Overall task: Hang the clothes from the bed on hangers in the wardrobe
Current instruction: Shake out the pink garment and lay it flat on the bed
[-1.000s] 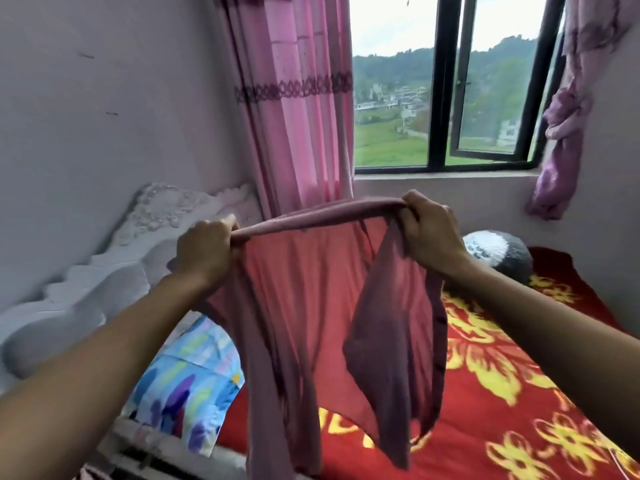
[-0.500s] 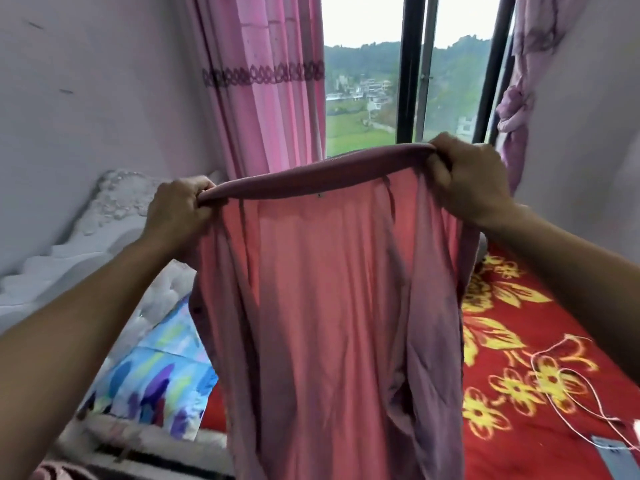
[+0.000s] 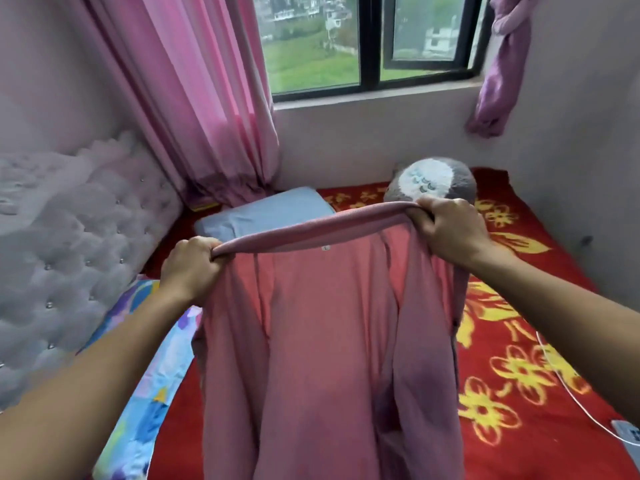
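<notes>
A dusty pink garment (image 3: 322,341) hangs stretched between my two hands above the bed (image 3: 540,427). My left hand (image 3: 192,268) grips the left end of its top band. My right hand (image 3: 446,233) grips the right end, a little higher. A small white size label shows under the middle of the band. The cloth falls straight down and hides the bed below it. No hanger and no wardrobe are in view.
The bed has a red blanket with yellow flowers. A grey pillow (image 3: 263,213) and a grey-white plush toy (image 3: 433,183) lie by the window wall. A colourful pillow (image 3: 149,393) and a tufted headboard (image 3: 69,254) are at left. A white cable (image 3: 568,389) lies at right.
The view has tilted down toward the bed. Both hands keep their grip and have lowered the spread garment, which was bunched a second ago and now hangs flat.
</notes>
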Demonstrator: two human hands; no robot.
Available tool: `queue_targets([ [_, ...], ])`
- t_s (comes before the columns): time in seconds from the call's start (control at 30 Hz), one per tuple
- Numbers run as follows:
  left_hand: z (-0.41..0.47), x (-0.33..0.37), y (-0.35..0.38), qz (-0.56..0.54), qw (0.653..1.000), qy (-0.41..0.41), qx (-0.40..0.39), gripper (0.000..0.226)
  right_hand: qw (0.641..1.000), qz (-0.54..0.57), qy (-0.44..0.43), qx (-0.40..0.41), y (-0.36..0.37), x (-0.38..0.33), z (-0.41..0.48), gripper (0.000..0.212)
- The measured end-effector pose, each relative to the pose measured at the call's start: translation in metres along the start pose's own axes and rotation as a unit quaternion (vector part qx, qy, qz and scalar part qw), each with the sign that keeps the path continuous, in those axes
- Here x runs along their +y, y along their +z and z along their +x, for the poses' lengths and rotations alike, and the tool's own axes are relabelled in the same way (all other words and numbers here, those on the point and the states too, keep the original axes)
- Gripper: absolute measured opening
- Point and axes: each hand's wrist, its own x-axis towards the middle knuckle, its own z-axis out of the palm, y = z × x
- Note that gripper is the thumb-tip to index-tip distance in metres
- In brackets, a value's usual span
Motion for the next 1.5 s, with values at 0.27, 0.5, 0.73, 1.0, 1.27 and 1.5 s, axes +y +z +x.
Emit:
queue_targets([
  [0.27, 0.111, -0.016, 0.207, 0.074, 0.986, -0.091, -0.119, 0.02, 0.97, 0.058, 0.157, -0.174, 0.197, 0.113, 0.062, 0.023],
  [0.5, 0.169, -0.028, 0.382, -0.028, 0.954, -0.247, -0.165, 0.031, 0.864, 0.278, 0.382, -0.172, 0.348, 0.197, 0.074, 0.034],
  [0.73, 0.149, -0.025, 0.492, -0.052, 0.961, -0.239, -0.128, 0.047, 0.825, 0.258, 0.479, -0.154, 0.418, 0.29, -0.033, 0.03],
  [1.0, 0.073, 0.109, 0.614, -0.072, 0.934, 0.182, -0.301, 0.03, 0.805, 0.087, 0.551, -0.204, 0.408, 0.312, -0.255, 0.013],
  [1.27, 0.095, 0.17, 0.683, 0.187, 0.841, 0.384, -0.334, 0.038, 0.797, 0.28, 0.529, -0.079, 0.4, 0.304, -0.296, 0.035],
  [1.5, 0.113, 0.158, 0.626, 0.034, 0.915, 0.337, -0.221, 0.011, 0.831, 0.225, 0.504, 0.069, 0.331, 0.291, -0.253, 0.03],
])
